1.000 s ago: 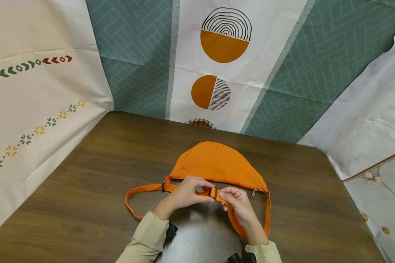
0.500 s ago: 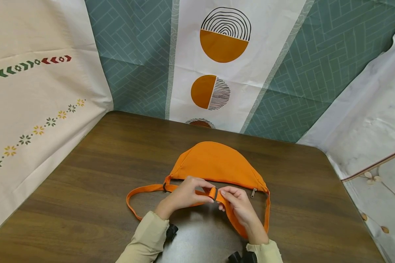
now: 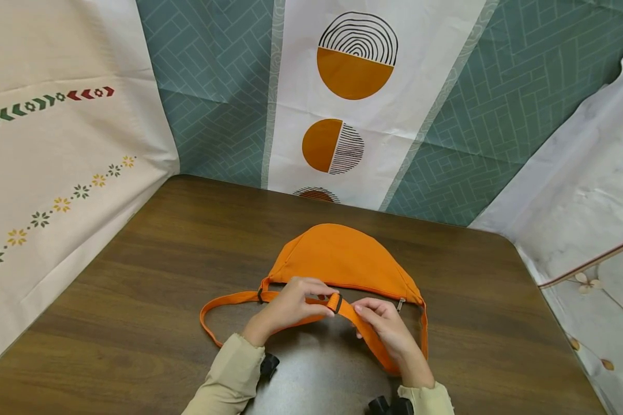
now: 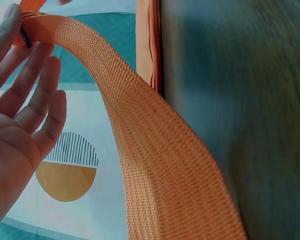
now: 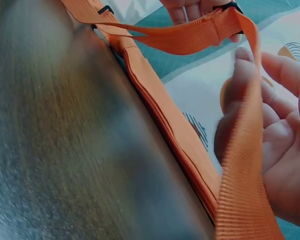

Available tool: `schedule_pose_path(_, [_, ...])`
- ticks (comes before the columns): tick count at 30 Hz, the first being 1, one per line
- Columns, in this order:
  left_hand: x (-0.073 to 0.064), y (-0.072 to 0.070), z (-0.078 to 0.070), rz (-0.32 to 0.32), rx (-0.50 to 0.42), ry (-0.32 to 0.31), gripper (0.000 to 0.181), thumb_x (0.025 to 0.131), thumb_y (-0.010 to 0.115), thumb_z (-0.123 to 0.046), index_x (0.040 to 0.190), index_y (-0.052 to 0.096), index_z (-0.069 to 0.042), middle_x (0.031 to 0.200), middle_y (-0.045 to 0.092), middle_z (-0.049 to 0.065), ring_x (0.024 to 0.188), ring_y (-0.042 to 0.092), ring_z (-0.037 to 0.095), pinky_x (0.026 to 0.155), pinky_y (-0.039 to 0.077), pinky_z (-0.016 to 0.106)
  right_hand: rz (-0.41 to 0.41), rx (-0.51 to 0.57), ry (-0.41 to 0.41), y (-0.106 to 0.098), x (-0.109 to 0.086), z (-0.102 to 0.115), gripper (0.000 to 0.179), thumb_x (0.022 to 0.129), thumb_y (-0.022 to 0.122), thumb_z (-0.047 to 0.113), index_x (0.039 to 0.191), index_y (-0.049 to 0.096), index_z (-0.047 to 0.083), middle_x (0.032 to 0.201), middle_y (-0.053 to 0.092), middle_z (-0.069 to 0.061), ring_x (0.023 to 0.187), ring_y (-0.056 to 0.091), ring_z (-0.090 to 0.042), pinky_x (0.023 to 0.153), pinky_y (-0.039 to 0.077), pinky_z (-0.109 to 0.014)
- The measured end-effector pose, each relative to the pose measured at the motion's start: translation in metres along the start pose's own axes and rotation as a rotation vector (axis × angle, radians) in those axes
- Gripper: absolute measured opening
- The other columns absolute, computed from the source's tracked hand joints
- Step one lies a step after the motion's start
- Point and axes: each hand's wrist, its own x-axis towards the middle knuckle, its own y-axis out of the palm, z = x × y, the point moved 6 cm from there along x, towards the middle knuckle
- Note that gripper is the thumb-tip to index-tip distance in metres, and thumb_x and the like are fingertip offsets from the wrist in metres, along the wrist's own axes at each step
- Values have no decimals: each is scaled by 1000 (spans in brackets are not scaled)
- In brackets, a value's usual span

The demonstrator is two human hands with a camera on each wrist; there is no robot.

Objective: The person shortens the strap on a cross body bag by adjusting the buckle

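Note:
An orange waist bag (image 3: 337, 256) lies on the table, its curved side away from me and its zip edge toward me. My left hand (image 3: 297, 302) pinches the orange strap beside a black slider buckle (image 3: 338, 304), where the webbing loops through. To the right of the buckle, my right hand (image 3: 386, 325) has the strap (image 4: 140, 115) between thumb and fingers. In the right wrist view the webbing runs down past the right palm (image 5: 285, 135). The right fingers' far side is partly hidden behind the strap.
A second black slider (image 3: 260, 295) sits on the strap near the bag's left end, with a loop of strap lying left of it. A metal zip pull (image 3: 401, 304) hangs at the bag's right end. Patterned cloths surround the brown wooden table (image 3: 150, 300).
My right hand has shifted right and slightly down, away from the buckle, and more strap shows between the two. The left hand has barely moved, and the bag stays in place.

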Motion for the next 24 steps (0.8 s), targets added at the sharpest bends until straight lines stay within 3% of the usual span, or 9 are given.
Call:
schedule_pose_path(4, [0, 0, 2, -5, -1, -6, 37, 75, 71, -20, 108, 65, -4, 95, 63, 1, 79, 54, 9, 70, 47, 26, -40, -17, -43, -1, 0, 2, 14, 91, 50, 7, 86, 64, 9, 67, 58, 1, 51, 49, -8, 49, 45, -19])
schedule_pose_path(11, [0, 2, 3, 11, 20, -21, 31, 77, 71, -18, 104, 64, -6, 88, 61, -3, 77, 55, 11, 75, 46, 27, -60, -26, -78, -1, 1, 5, 16, 90, 50, 4, 84, 64, 10, 65, 57, 2, 50, 48, -7, 49, 44, -18])
schedule_pose_path(18, [1, 4, 2, 41, -9, -34, 31, 78, 70, -15, 106, 62, -5, 83, 59, -5, 78, 56, 24, 78, 46, 32, -128, -110, -142, -1, 0, 8, 16, 89, 52, 2, 87, 58, -12, 63, 55, 2, 47, 46, -9, 46, 44, -22])
schedule_pose_path(24, [2, 5, 2, 46, -3, -34, 28, 78, 70, -16, 103, 62, -6, 83, 60, -3, 77, 56, 16, 79, 46, 32, -127, -149, -197, 4, 2, 11, 18, 89, 51, 0, 88, 54, -18, 61, 53, 2, 46, 45, -11, 43, 43, -25])
